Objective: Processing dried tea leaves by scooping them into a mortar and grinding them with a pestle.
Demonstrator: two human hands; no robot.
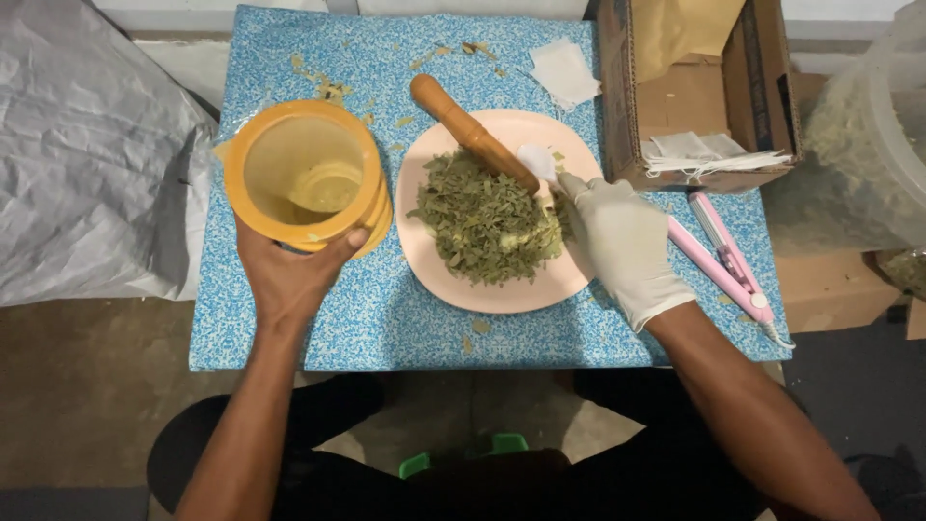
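My bare left hand (289, 275) grips the near side of an orange plastic jar (304, 174), which stands open on the blue speckled table (386, 318). To its right a pink plate (482, 285) holds a heap of dried green leaves (482, 217). A wooden pestle (468, 130) lies across the plate's far edge. My right hand (617, 241), in a white glove, rests on the plate's right rim. Its fingertips pinch a small white sachet (536, 162) at the edge of the leaves.
An open cardboard box (714, 106) with white sachets stands at the back right. A pink clamp-shaped sealing tool (723, 256) lies beside my right hand. A loose white sachet (564, 72) lies at the back. A grey sack (87, 145) sits left, a clear container of leaves (868, 135) right.
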